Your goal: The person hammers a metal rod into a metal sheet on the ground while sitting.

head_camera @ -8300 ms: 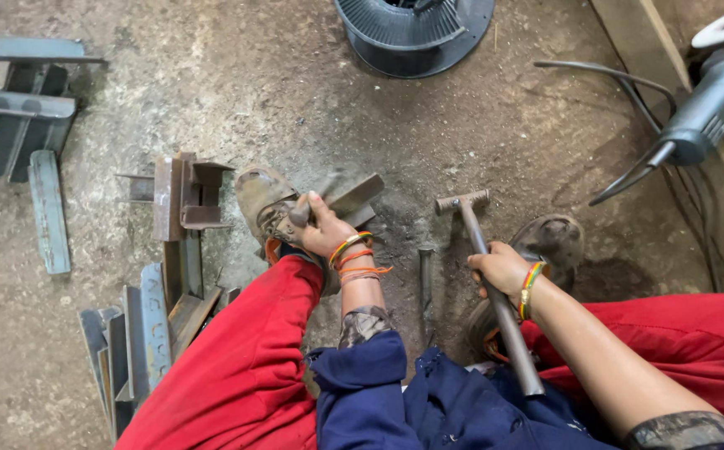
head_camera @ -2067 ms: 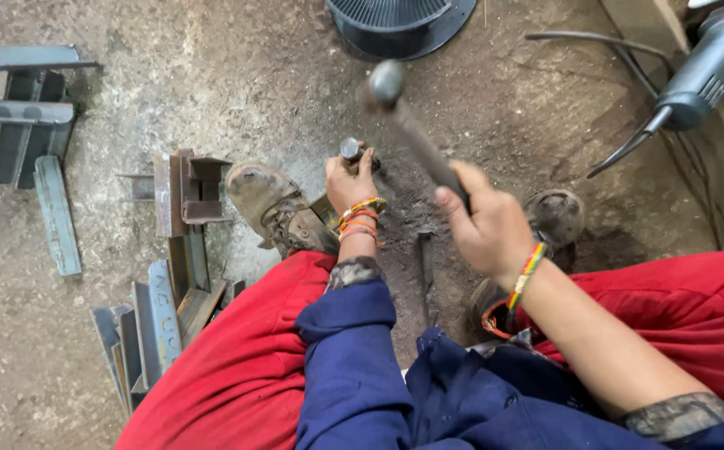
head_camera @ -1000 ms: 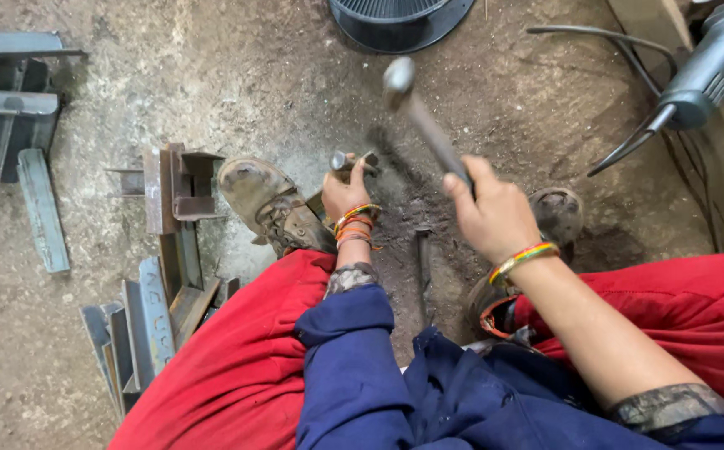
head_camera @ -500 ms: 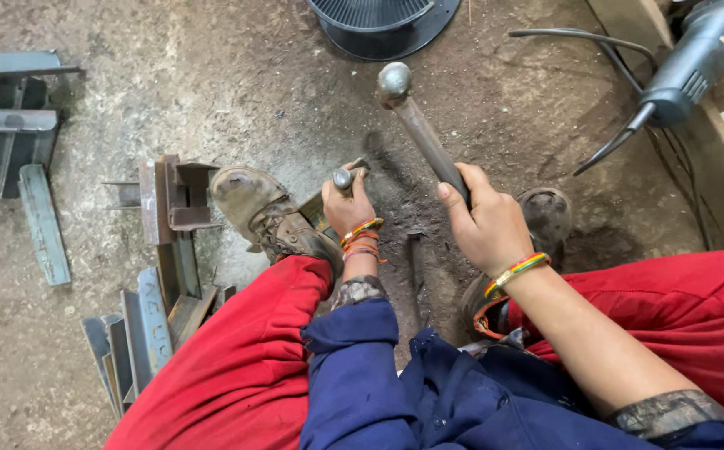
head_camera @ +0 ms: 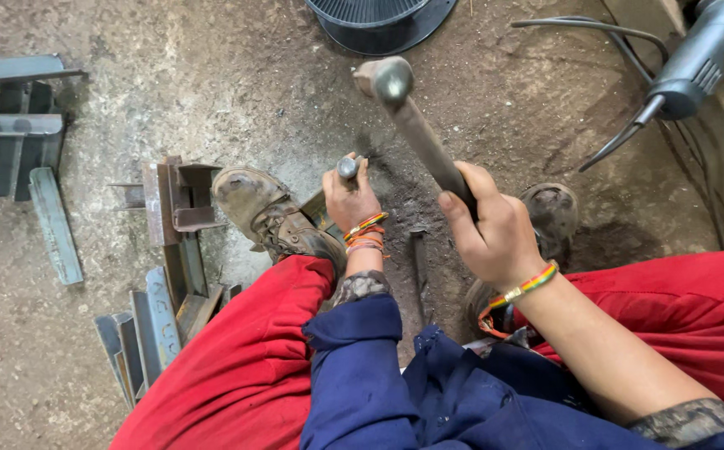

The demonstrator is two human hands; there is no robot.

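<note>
Head view: right hand (head_camera: 491, 233) grip clenches hammer (head_camera: 416, 125); left hand (head_camera: 350, 200) grip clasps chisel (head_camera: 348, 167).

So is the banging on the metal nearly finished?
Hard to tell. Cut metal pieces already lie stacked by the left boot. In hand: the left hand holds a punch upright on a piece under that boot, and the right hand has the hammer raised. More metal pieces lie further left, seemingly untouched.

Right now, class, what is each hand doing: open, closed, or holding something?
Left hand: closed around an upright metal punch.
Right hand: closed on the handle of a raised hammer.
</note>
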